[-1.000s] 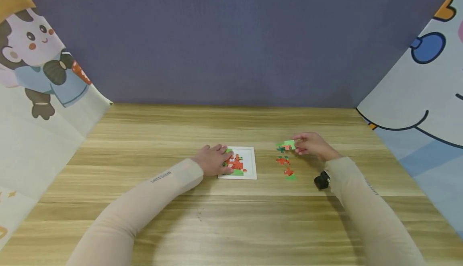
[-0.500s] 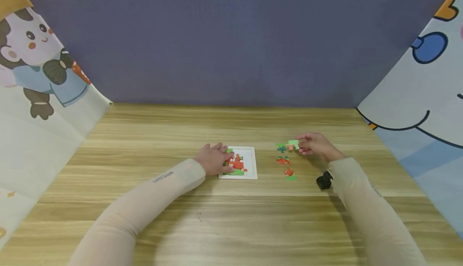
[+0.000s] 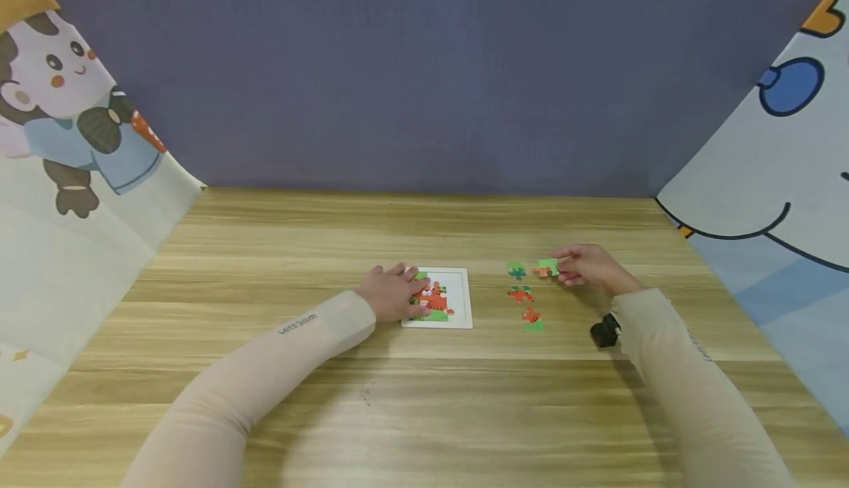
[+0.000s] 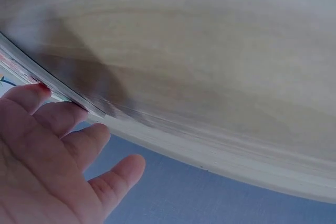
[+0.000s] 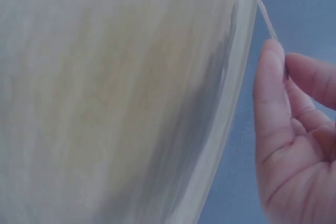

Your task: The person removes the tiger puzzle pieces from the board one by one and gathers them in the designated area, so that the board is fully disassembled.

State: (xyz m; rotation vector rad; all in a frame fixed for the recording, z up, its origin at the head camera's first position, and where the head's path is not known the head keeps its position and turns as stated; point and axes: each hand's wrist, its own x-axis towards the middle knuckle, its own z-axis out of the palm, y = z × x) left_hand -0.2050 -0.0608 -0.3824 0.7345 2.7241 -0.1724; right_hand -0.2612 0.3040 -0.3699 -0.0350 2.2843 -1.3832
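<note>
A white puzzle tray point(image 3: 469, 304) lies mid-table, its left part filled with joined pieces that form an orange tiger point(image 3: 434, 298) on green. My left hand point(image 3: 388, 294) rests on the tray's left side with fingers spread, covering some of the picture. To the right, my right hand point(image 3: 590, 265) pinches a light green and orange puzzle piece point(image 3: 547, 267) between thumb and fingers. Seen edge-on in the right wrist view, that puzzle piece point(image 5: 266, 18) is a thin strip above the fingertips.
Loose puzzle pieces lie in a column right of the tray: a green one point(image 3: 516, 271), an orange one point(image 3: 520, 295) and an orange-green one point(image 3: 533, 318). A black wrist device point(image 3: 605, 332) hangs under the right sleeve. A dark blue-grey panel point(image 3: 424, 75) bounds the table's back.
My right hand has moved slightly right with the pinched puzzle piece, drawing it apart from the green piece beside it. My left hand stays on the tray.
</note>
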